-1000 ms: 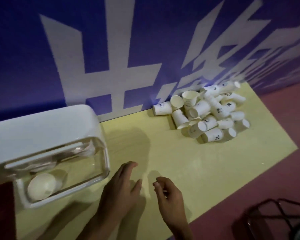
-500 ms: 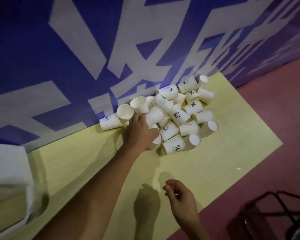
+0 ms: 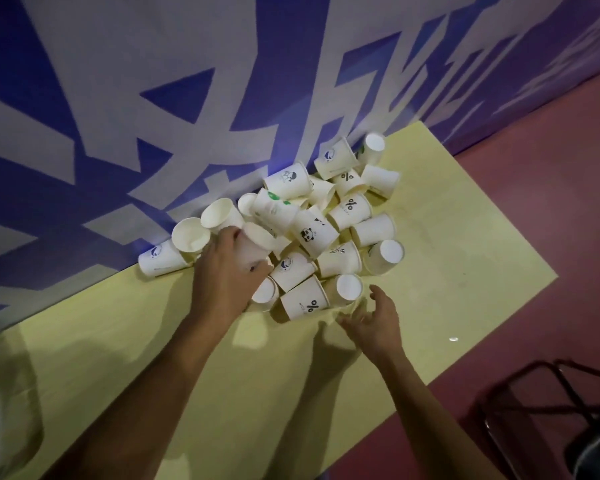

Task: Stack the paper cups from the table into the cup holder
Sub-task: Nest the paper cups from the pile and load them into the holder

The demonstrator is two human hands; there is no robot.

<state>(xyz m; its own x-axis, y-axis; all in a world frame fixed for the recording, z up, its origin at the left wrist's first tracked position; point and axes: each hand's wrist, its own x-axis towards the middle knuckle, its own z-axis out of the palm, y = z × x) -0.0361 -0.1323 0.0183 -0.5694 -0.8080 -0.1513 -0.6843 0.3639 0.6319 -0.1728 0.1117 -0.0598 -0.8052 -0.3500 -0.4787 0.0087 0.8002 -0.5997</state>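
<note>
Yellow table (image 3: 153,341): nearly all cups (image 3: 312,233) lie heaped at its far edge; left hand (image 3: 222,282) grips one cup (image 3: 253,245), right hand (image 3: 371,320) spread, empty.

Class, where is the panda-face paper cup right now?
In the head view, the panda cup lies mid-pile, just right of the plain cup the left hand grips, beside a percent-sign cup.

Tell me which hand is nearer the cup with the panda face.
Left. The left hand, gripping a plain cup, sits just left of the panda cup; the right hand, open, is farther off, toward the person and to its right.
</note>
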